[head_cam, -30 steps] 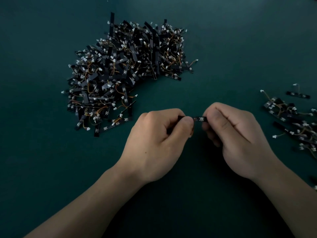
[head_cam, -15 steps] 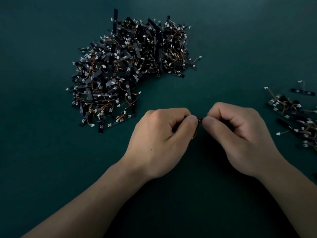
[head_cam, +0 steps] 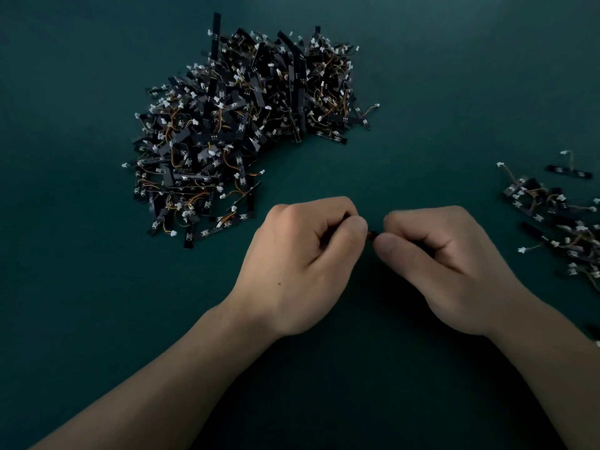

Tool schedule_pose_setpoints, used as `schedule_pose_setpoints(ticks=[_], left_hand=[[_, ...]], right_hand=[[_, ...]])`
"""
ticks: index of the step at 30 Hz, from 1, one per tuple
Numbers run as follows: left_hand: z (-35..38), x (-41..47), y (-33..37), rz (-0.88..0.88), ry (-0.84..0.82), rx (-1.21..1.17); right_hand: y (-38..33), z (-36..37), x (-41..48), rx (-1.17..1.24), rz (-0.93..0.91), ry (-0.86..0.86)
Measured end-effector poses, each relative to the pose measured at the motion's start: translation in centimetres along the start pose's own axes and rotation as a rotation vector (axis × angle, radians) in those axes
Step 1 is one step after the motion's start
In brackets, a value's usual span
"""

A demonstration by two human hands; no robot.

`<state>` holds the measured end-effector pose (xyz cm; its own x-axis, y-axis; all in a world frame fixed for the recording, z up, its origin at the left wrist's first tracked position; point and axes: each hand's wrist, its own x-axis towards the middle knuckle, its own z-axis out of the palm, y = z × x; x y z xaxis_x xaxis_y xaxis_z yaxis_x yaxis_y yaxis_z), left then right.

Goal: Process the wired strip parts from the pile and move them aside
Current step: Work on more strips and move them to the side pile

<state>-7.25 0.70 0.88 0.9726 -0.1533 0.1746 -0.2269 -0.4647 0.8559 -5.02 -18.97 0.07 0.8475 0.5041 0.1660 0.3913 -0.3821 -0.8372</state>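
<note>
A big pile [head_cam: 246, 125] of black strip parts with orange wires and white connectors lies at the upper left of the dark green surface. Below it, my left hand [head_cam: 302, 267] and my right hand [head_cam: 444, 271] meet thumb to thumb and pinch one wired strip part [head_cam: 371, 234] between them. Only a small dark bit of that part shows between the fingertips; the rest is hidden inside the curled fingers. Both hands hover close to the surface, near the pile's lower right edge.
A smaller group of strip parts [head_cam: 558, 219] lies at the right edge, partly cut off by the frame. The dark green surface [head_cam: 422, 92] stretches all around the hands.
The hands have closed together. The short stretch of strip seen between them a second ago is now nearly covered by the thumbs.
</note>
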Motion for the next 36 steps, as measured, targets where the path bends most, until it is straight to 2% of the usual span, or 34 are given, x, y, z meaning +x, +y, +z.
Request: schedule_pose_setpoints(ticks=[2,4,7,8,10,13,16,19,24,27,29,32,36], left_hand=[[0.1,0.0,0.0,0.01,0.004,0.002],[0.3,-0.1,0.2,0.021,0.092,0.003],[-0.1,0.1,0.3,0.019,0.413,0.051],[-0.4,0.2,0.2,-0.02,0.473,0.079],[-0.9,0.5,0.1,-0.181,0.436,0.122],[-0.9,0.9,-0.2,-0.377,0.221,0.249],[-0.1,0.9,-0.7,-0.385,0.111,0.509],[0.3,0.7,-1.2,-0.313,0.11,0.671],[0.2,0.4,-1.2,-0.159,0.141,0.663],[-0.2,1.2,-1.3,-0.264,0.156,0.612],[-0.3,1.5,-1.6,-0.332,0.101,0.655],[0.0,1.1,-1.7,-0.256,0.04,0.746],[-0.2,1.0,-1.8,-0.127,0.089,0.648]], right_hand=[[0.3,0.0,0.0,-0.057,-0.033,-0.05],[0.5,0.2,-0.2,-0.091,-0.092,0.023],[0.3,0.5,-0.6,-0.056,-0.193,0.363],[0.3,0.6,-0.6,-0.013,-0.226,0.487],[0.5,0.7,-0.5,0.066,-0.263,0.626],[0.8,0.6,-0.3,0.082,-0.18,0.6],[0.7,0.7,-0.3,0.093,-0.118,0.534],[0.6,0.8,-0.2,0.089,-0.092,0.489],[0.5,0.7,-0.2,0.092,-0.074,0.479],[0.4,0.7,-0.2,0.084,-0.064,0.467],[0.3,0.7,-0.2,0.068,-0.051,0.453],[0.3,0.7,-0.3,0.069,-0.034,0.442],[0.4,0.6,-0.2,0.057,-0.03,0.445]])
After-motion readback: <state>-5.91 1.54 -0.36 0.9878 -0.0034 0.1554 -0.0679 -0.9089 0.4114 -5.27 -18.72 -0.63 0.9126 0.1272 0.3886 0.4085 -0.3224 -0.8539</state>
